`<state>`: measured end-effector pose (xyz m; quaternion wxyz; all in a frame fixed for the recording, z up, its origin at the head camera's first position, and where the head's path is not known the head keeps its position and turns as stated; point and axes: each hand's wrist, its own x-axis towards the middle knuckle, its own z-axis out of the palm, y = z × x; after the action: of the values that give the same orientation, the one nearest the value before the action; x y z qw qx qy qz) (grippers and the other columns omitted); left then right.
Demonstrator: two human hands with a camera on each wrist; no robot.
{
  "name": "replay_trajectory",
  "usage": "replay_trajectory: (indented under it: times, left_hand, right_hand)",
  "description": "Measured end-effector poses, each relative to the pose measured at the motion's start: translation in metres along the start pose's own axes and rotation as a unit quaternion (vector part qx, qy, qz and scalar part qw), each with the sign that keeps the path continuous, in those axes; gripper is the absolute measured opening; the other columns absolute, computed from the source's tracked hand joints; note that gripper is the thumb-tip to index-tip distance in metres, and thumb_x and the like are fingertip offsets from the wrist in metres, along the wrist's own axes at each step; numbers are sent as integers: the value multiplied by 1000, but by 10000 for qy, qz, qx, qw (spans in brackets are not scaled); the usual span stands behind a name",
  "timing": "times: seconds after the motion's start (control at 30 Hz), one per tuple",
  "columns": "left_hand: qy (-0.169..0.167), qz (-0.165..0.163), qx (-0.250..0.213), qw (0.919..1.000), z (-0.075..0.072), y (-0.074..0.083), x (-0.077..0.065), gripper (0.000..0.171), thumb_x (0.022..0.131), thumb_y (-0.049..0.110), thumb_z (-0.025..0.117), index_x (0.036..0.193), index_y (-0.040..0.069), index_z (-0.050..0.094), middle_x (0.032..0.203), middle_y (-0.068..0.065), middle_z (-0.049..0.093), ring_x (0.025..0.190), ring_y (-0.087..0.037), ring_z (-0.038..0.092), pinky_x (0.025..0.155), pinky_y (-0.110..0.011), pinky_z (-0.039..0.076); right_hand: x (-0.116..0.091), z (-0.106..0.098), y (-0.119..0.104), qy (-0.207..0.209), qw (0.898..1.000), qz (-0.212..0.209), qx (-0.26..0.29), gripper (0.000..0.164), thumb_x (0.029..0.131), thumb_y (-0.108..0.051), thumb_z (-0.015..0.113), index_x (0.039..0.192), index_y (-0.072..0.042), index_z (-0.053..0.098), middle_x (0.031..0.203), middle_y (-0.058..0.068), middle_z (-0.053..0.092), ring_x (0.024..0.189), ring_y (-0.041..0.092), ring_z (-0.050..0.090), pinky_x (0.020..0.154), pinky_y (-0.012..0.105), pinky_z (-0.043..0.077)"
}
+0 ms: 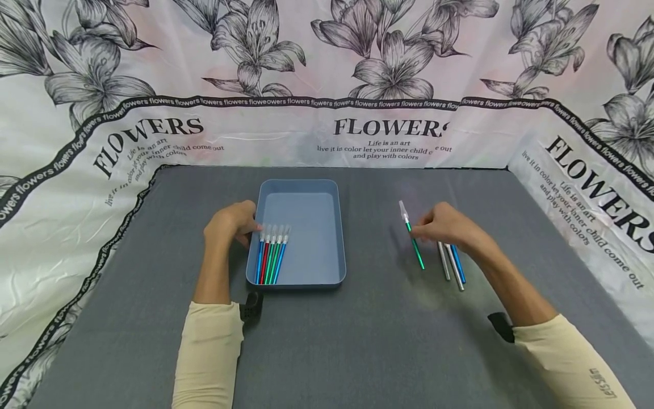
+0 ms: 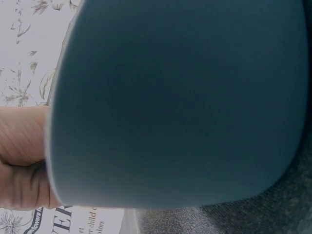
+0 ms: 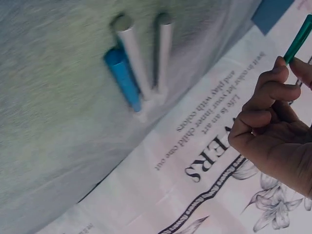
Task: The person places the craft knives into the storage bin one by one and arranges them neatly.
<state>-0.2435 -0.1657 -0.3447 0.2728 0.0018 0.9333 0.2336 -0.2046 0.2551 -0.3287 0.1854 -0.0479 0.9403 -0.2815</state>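
Note:
A blue-grey tray (image 1: 306,227) lies on the table. Several slim craft knives (image 1: 271,255) with clear caps and blue, red or green handles lie side by side in its left half. At the tray's left side, my left hand (image 1: 232,221) grips the rim. The tray wall (image 2: 175,107) fills most of the left wrist view and hides the fingertips. Right of the tray, my right hand (image 1: 444,224) pinches a green craft knife (image 1: 415,245), its clear cap pointing up and away. Below that hand lie two silver knives (image 1: 443,261) and a blue knife (image 1: 458,264), partly hidden.
A dark grey cloth (image 1: 327,341) covers the table. Behind it and along the sides runs a white sheet (image 1: 276,136) printed with flowers and lettering. Dark wrist bands (image 1: 251,307) show at both sleeves.

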Motion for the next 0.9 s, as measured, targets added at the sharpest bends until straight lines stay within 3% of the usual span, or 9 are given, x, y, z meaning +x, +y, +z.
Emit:
replay_trajectory:
  times: [0.13, 0.43, 0.53, 0.73, 0.9]
  left_hand:
    - [58, 10, -9, 10000, 1, 1, 0, 40, 108, 16, 58, 137, -11, 52, 126, -30, 70, 90, -28, 80, 99, -48, 55]
    - [46, -24, 33, 10000, 0, 1, 2, 41, 108, 16, 58, 139, -10, 51, 129, -29, 69, 90, -27, 80, 105, -51, 52]
    - [7, -32, 32, 10000, -1, 2, 2, 44, 108, 16, 58, 141, -11, 49, 131, -30, 67, 92, -27, 81, 107, -52, 51]
    - [-40, -51, 69, 10000, -1, 3, 2, 45, 108, 15, 58, 143, -12, 47, 131, -31, 68, 95, -29, 80, 108, -52, 52]
    - [-28, -72, 52, 10000, -1, 2, 2, 45, 108, 15, 57, 143, -11, 47, 130, -30, 68, 94, -28, 81, 109, -51, 52]
  right_hand:
    - [-3, 0, -10, -23, 10000, -57, 69, 30, 95, -29, 69, 93, 0, 79, 102, 11, 74, 91, 19, 55, 73, 32, 45]
    - [-4, 4, -25, -47, 9995, -182, 253, 26, 94, -26, 70, 75, -8, 73, 92, 2, 67, 76, 14, 40, 62, 31, 32]
    - [-2, 6, -30, -71, 9992, -197, 332, 26, 93, -26, 71, 73, -10, 71, 86, 1, 64, 76, 14, 39, 65, 32, 32]
    - [2, 14, -42, -128, 9980, -236, 568, 25, 93, -24, 70, 71, -11, 69, 91, 2, 69, 91, 17, 51, 79, 33, 42]
    - [10, 24, -54, -257, 9956, -328, 834, 22, 94, -19, 68, 75, -8, 72, 79, -1, 66, 87, 17, 51, 78, 34, 43]
